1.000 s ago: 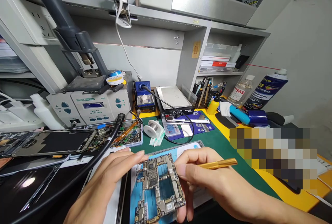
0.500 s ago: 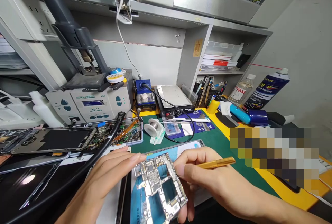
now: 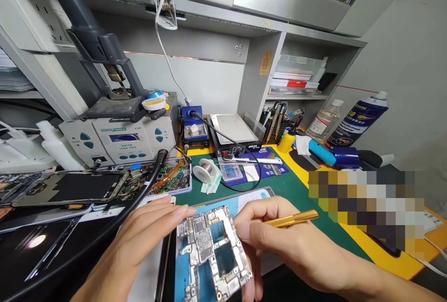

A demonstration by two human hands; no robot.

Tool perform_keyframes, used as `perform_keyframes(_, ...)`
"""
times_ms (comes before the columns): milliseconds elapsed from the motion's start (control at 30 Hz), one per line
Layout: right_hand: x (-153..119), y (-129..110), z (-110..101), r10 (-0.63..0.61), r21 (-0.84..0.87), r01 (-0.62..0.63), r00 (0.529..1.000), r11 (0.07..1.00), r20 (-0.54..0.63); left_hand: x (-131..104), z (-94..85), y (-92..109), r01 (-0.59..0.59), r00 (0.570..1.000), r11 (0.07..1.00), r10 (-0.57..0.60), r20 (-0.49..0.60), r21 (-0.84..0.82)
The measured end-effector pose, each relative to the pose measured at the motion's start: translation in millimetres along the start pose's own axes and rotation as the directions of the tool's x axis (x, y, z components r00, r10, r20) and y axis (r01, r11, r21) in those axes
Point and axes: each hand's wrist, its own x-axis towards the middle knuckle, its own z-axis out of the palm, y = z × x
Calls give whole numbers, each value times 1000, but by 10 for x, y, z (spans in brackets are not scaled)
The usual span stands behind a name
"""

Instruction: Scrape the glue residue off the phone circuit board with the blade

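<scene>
One board was tilted over the desk, likely so its chips faced me; my right hand pinched its edge, tool tucked across to free fingertips; left hand straight-fingered alongside, grip unclear.

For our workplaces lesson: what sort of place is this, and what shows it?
Probably an electronics repair bench: the right hand holds a bare circuit board, with a reel of likely solder and a station marked LEAD FREE beyond.
</scene>
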Motion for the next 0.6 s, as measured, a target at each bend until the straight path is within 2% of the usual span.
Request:
perform_keyframes(133,-41,-14,17,-56,23,56,998,998,33,-77,41,-41,51,999,995,-50,18,-80)
perform_keyframes(233,-64,-46,31,-53,10,52,998,999,18,-116,109,-21,10,999,992,-14,-31,-125)
perform_keyframes(433,-89,-64,38,-45,28,44,998,999,38,33,178,289,-17,984,999,10,-180,-35)
perform_keyframes(500,-88,-51,40,-44,27,43,998,999,48,62,146,322,-38,986,999,37,-161,-4)
perform_keyframes(600,-82,-33,45,-29,14,28,998,1000,47,52,67,259,-56,996,997,60,-61,59)
